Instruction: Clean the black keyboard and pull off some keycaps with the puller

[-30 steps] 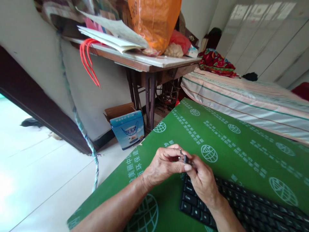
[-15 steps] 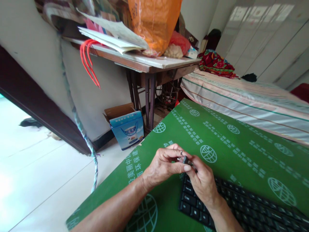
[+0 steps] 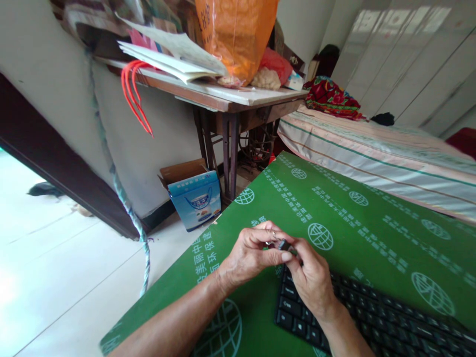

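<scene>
Both my hands meet above the green board [image 3: 334,213], near the left end of a black keyboard [image 3: 297,317]. My left hand [image 3: 251,253] is closed, its thumb and fingers pinching a small dark piece [image 3: 284,245] with squared edges. My right hand [image 3: 312,275] is closed on the same piece from the other side and partly covers it. A thin shiny metal bit shows between the left fingers. What kind of thing the dark piece is, I cannot make out. My right wrist passes over the keyboard.
Beyond the board stands a table [image 3: 219,101] with papers [image 3: 167,59] and an orange bag [image 3: 238,39] on it. A blue carton [image 3: 197,201] sits on the floor beneath. The bed [image 3: 372,153] is at the right, a wrapped cable [image 3: 128,208] at the left.
Both hands stay together at nearly the same spot. The dark piece has turned slightly between the fingers. The rest has only shifted a little with the camera.
</scene>
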Demonstrator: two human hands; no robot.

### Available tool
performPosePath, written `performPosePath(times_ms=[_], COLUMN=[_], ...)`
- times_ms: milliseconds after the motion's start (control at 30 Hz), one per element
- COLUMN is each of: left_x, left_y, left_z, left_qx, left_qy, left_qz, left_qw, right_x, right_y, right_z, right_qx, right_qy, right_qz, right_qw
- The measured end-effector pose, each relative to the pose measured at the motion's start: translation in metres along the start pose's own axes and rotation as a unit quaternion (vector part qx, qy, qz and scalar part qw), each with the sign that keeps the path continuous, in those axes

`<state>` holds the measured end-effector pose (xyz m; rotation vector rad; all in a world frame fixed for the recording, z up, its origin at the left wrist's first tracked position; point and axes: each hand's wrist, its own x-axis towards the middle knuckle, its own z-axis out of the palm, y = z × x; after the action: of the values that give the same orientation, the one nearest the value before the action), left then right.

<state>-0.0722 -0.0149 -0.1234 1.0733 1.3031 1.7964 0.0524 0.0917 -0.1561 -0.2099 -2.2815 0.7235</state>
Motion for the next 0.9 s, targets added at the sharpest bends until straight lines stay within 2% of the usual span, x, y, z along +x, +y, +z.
performPosePath(times_ms=[200, 533, 900], left_x=[-0.0001, 0.0, 0.0021], left_y=[0.0002, -0.001, -0.0019], left_z=[0.0009, 0.0054, 0.0055], left_qx=[-0.003, -0.105, -0.17], left_qy=[0.009, 0.08, 0.091], left_qz=[-0.001, -0.006, -0.019], left_qw=[1.0, 0.991, 0.981], right_x=[-0.0006, -0.0023, -0.0034], right_y=[0.0019, 0.0022, 0.0031], right_z=[0.0001, 0.0012, 0.0021], right_qx=[-0.01, -0.025, -0.022], right_qy=[-0.011, 0.016, 0.023], right_qz=[-0.001, 0.01, 0.023], right_qw=[1.0, 1.0, 0.999])
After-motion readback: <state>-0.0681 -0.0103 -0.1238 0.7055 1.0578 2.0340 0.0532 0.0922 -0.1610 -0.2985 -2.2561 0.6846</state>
